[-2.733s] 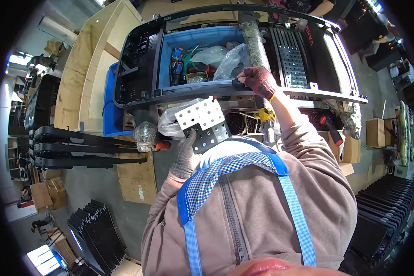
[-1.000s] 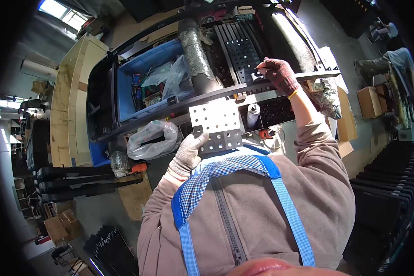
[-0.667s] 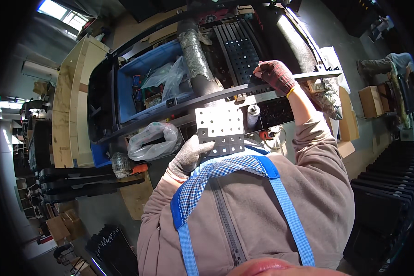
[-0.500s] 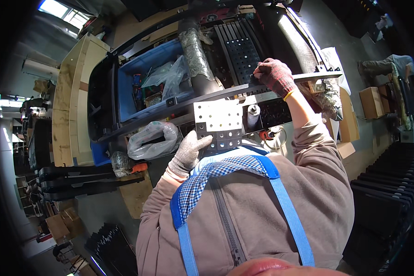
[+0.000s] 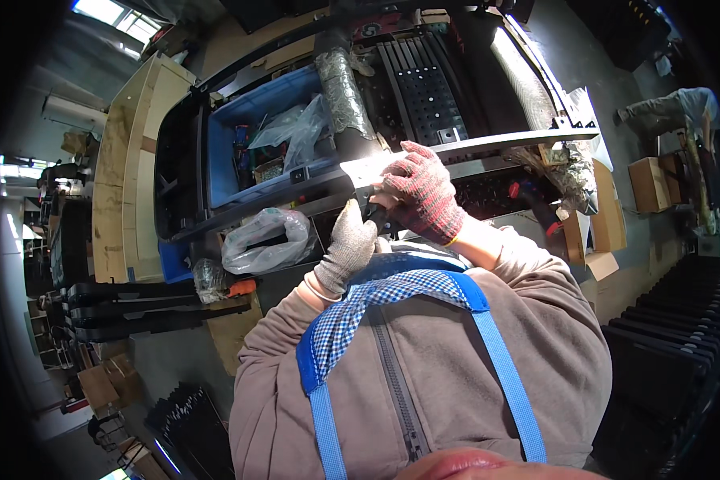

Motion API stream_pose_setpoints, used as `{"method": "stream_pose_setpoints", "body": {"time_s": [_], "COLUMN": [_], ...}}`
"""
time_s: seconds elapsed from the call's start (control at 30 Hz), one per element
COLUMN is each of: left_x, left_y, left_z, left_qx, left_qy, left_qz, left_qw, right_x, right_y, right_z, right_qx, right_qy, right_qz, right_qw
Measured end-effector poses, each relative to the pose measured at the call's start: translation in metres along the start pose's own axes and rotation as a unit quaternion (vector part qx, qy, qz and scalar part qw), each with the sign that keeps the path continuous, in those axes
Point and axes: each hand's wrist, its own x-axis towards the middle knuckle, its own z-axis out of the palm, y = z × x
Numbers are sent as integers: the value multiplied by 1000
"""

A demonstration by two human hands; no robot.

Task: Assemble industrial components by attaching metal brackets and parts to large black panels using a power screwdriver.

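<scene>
My left hand (image 5: 347,246), in a grey knit glove, is closed at the near side of a perforated metal bracket (image 5: 365,170). Sunlight whitens the bracket's upper face, and much of the rest is covered by my hands. My right hand (image 5: 424,194), in a red and grey glove, reaches over the bracket from the right with curled fingers meeting near its edge. What sits between those fingertips is hidden. Just beyond my hands runs a long metal bar (image 5: 520,143). Behind it lies a black perforated plate (image 5: 430,94) among dark strips.
A blue bin (image 5: 222,164) holding plastic bags and small parts stands at the far left. Nearer lies a clear plastic bag (image 5: 266,242). A red and black tool (image 5: 540,210) hangs right of my hands. Cardboard boxes (image 5: 650,184) and another person (image 5: 672,108) are farther right.
My right hand has come left and nearer, from the black perforated plate to the bracket. The left hand has shifted right and slightly up, and the bracket has turned and gone partly behind my hands.
</scene>
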Motion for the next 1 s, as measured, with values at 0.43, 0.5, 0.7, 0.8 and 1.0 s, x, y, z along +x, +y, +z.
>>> {"method": "stream_pose_setpoints", "body": {"time_s": [0.43, 0.5, 0.7, 0.8, 1.0], "left_x": [13, 7, -7, -6, -4], "left_y": [-12, -17, 1, -15, -13], "left_z": [-3, -7, -14, -15, -17], "left_qx": [-186, -241, -310, -261, -217], "left_qy": [-65, -93, 5, -17, -43], "left_qz": [-40, -50, -77, 2, 49], "left_qw": [980, 965, 948, 965, 974], "right_x": [-7, -20, -90, -110, -107], "right_y": [65, 100, 228, 257, 269], "right_z": [-53, -75, -185, -222, -240], "right_qx": [46, 91, 81, 25, 62], "right_qy": [106, 146, 177, 127, 12], "right_qz": [9, 181, 374, 396, 466], "right_qw": [993, 968, 907, 909, 883]}}
